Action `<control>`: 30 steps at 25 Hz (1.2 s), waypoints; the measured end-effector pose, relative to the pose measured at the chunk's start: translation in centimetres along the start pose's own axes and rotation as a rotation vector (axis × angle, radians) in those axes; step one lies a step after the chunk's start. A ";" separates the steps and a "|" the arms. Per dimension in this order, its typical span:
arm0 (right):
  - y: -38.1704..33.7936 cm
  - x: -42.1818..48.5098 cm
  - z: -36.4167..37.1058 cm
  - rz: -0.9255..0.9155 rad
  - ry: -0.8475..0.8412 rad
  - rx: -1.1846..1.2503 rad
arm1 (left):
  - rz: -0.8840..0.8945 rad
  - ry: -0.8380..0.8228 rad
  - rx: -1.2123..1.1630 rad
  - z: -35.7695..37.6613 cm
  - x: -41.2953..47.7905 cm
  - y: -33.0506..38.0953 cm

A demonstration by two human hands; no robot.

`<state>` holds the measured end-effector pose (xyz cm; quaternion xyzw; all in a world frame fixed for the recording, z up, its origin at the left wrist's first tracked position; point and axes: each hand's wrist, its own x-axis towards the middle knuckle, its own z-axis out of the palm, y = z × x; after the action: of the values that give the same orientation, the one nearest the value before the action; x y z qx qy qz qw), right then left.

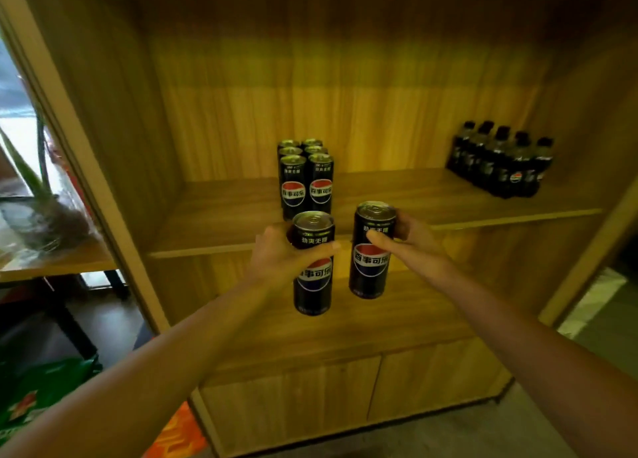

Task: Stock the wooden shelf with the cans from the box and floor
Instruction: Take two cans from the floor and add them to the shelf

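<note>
Cans fill both fists: left hand (276,254) grips one (312,264), right hand (411,240) another (371,250); shelved cans (305,178) at twelve o'clock could topple if bumped.

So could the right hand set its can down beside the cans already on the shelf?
Probably yes. The right hand holds its can just in front of the shelf board, and the board right of the standing cans is bare up to the bottles.

cans (306,178): black, red-blue roundel | shelf (221,216): light wood grain | bottles (500,162): black
</note>
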<state>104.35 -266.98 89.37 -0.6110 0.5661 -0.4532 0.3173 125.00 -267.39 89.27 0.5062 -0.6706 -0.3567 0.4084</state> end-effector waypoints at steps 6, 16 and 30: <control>1.5 8.0 -5.5 -0.062 -0.003 0.022 | 0.041 0.102 -0.033 4.6 9.0 4.1; 6.0 21.3 -8.9 -0.113 -0.182 0.032 | -0.049 0.245 -0.059 10.9 20.3 3.0; 10.7 28.0 -8.5 -0.067 -0.202 0.031 | -0.103 0.227 0.000 14.2 28.2 -0.1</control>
<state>90.84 -295.04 88.42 -0.6673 0.5033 -0.4085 0.3668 107.79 -293.88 88.65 0.5772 -0.5932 -0.3177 0.4626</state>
